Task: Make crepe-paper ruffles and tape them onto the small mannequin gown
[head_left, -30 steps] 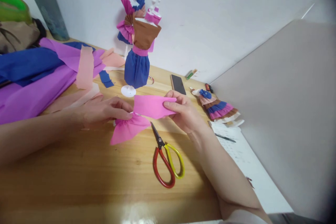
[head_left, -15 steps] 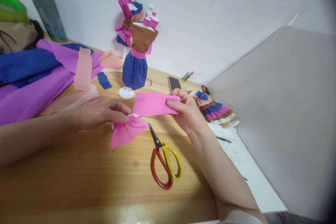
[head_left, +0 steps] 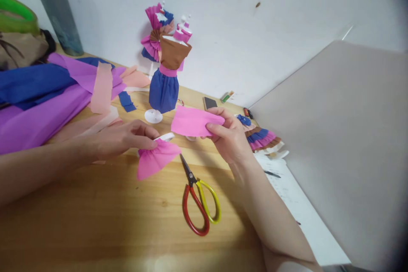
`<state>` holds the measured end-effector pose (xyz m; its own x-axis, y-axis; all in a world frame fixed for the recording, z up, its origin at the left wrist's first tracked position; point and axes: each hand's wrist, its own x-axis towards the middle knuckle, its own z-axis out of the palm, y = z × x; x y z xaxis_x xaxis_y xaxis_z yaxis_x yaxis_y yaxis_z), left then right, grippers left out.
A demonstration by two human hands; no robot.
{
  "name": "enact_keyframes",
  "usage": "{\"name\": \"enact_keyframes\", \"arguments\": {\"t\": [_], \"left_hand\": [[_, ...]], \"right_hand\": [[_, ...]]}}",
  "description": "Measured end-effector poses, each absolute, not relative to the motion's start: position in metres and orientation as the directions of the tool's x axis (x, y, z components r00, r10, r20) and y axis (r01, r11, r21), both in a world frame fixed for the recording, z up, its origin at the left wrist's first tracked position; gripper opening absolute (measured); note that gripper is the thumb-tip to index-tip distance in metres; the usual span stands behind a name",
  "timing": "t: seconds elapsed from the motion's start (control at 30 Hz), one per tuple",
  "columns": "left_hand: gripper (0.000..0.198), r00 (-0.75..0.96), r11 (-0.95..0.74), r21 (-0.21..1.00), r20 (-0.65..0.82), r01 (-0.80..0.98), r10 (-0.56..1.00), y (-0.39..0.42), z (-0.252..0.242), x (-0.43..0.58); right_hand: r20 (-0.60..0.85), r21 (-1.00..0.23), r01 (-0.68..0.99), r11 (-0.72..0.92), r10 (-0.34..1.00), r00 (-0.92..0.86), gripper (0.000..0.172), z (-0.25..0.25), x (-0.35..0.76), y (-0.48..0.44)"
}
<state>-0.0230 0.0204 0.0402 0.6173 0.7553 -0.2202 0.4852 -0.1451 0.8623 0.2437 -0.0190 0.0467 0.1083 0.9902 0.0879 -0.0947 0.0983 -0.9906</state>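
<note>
My left hand (head_left: pixel 134 138) pinches the top of a gathered pink crepe paper piece (head_left: pixel 157 157), which fans out below the fingers. A white strip (head_left: pixel 166 137) sticks out along its upper edge. In my right hand (head_left: pixel 226 136), thumb and fingers hold a flat pink crepe paper strip (head_left: pixel 193 121) by its right end. The two pink pieces are apart. Scissors (head_left: pixel 191 178) with one red and one yellow handle lie on the table just below, their tips close to the gathered piece.
A small dress form (head_left: pixel 164 89) in brown and blue paper stands behind my hands, with another decorated form (head_left: pixel 154 46) behind it. Crepe paper sheets (head_left: pixel 38 106) lie at left by a flask (head_left: pixel 60 12). A phone (head_left: pixel 210 103) and a layered paper dress (head_left: pixel 263 136) are at right.
My right hand has moved slightly right with the flat pink strip, away from the gathered piece. More of the white strip by my left hand now shows. The view has tilted slightly.
</note>
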Motion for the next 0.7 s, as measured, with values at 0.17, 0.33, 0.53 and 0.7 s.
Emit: {"name": "enact_keyframes", "arguments": {"t": [0.17,0.33,0.53,0.7], "left_hand": [[0.033,0.687,-0.214,0.875,-0.169,0.435,0.707,0.017,0.049,-0.016],[0.028,0.766,-0.218,0.895,-0.182,0.389,0.617,0.019,0.043,-0.017],[0.020,0.760,-0.131,0.922,-0.214,0.365,0.614,0.021,0.036,-0.016],[0.022,0.797,-0.079,0.936,-0.245,0.343,0.553,0.020,0.038,-0.016]], "right_hand": [[0.032,-0.996,-0.087,0.035,0.999,0.045,0.030,0.052,0.243,-0.024],[-0.023,-1.000,-0.017,-0.025,0.997,-0.077,0.017,0.056,0.244,-0.028],[-0.091,-0.996,0.016,-0.090,0.987,-0.135,0.027,0.048,0.240,-0.025],[-0.094,-0.995,0.031,-0.090,0.977,-0.192,0.029,0.049,0.240,-0.027]]}}
